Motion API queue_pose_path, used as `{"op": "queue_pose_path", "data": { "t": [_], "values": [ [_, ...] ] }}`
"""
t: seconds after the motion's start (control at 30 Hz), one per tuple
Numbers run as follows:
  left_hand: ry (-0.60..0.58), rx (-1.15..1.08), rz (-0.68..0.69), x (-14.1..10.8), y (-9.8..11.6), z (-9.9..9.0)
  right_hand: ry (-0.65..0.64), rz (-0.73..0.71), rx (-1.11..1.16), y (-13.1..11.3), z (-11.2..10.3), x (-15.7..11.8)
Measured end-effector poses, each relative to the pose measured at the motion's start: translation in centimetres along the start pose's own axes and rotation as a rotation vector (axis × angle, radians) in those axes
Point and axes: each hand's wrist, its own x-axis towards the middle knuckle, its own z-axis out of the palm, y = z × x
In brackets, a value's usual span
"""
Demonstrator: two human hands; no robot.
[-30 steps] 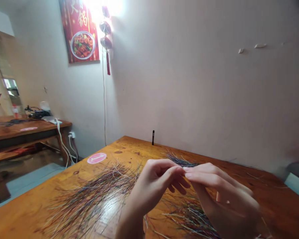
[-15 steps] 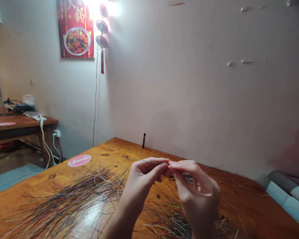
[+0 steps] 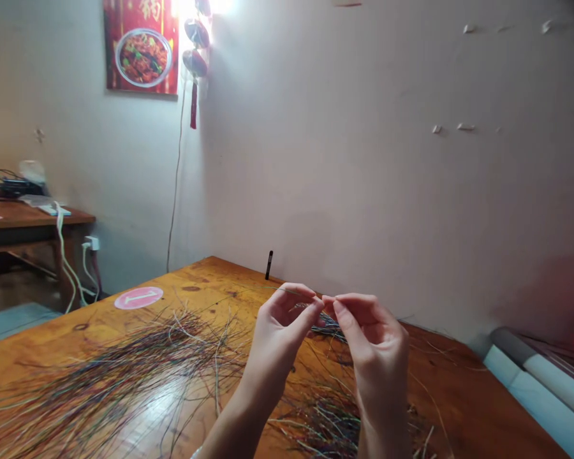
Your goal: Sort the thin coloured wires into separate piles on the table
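A white "1" stands on the pink oval sticker (image 3: 138, 298) on the wooden bench (image 3: 191, 271). The red wall poster (image 3: 112, 54) carries the gold character "锅" above its pictured dish. Pale markings on the upright black pen (image 3: 269, 265) are too small to read.

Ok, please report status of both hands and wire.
Left hand pinching thin wire. Right hand pinching close by, its hold unclear. Wire bundle below, not blocking.

The poster (image 3: 142, 57) is cropped above. The far bundle (image 3: 330, 326) is partly hidden by the left hand (image 3: 278, 328) and right hand (image 3: 380, 341); the tip of the thin strand (image 3: 268, 288) is indistinct.
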Motion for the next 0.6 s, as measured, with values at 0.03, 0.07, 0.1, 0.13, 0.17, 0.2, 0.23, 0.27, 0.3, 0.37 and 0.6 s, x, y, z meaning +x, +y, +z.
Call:
{"op": "queue_pose_path", "data": {
  "t": [0.03, 0.07, 0.1, 0.13, 0.17, 0.2, 0.23, 0.27, 0.3, 0.37, 0.6],
  "values": [
    [-0.008, 0.003, -0.001, -0.1, 0.2, 0.0, -0.01, 0.015, 0.028, -0.1, 0.0, -0.1],
    [-0.014, 0.007, -0.004, -0.2, 0.5, -0.1, -0.017, 0.026, 0.053, -0.1, 0.1, -0.1],
    [-0.018, 0.009, -0.008, -0.3, 0.7, -0.1, -0.021, 0.036, 0.076, -0.1, 0.1, -0.2],
    [-0.023, 0.01, -0.016, -0.4, 0.9, -0.2, -0.025, 0.046, 0.098, 0.0, 0.1, -0.2],
    [-0.027, 0.008, -0.028, -0.4, 1.1, -0.2, -0.028, 0.055, 0.119, 0.1, 0.1, -0.3],
    [-0.028, 0.003, -0.04, -0.5, 1.3, -0.2, -0.028, 0.066, 0.135, 0.3, 0.1, -0.3],
    [-0.027, -0.004, -0.048, -0.5, 1.3, -0.3, -0.028, 0.069, 0.15, 0.5, 0.1, -0.4],
    [-0.028, -0.014, -0.051, -0.6, 1.4, -0.3, -0.027, 0.071, 0.16, 0.6, 0.1, -0.4],
    [-0.03, -0.028, -0.049, -0.6, 1.3, -0.3, -0.025, 0.069, 0.166, 0.8, 0.1, -0.4],
    [-0.043, -0.055, -0.042, -0.6, 1.2, -0.5, -0.022, 0.057, 0.171, 1.0, 0.3, -0.4],
    [-0.01, -0.134, -0.023, -0.1, 0.9, -1.2, -0.056, -0.091, 0.069, 0.7, 0.9, -0.7]
  ]
}}
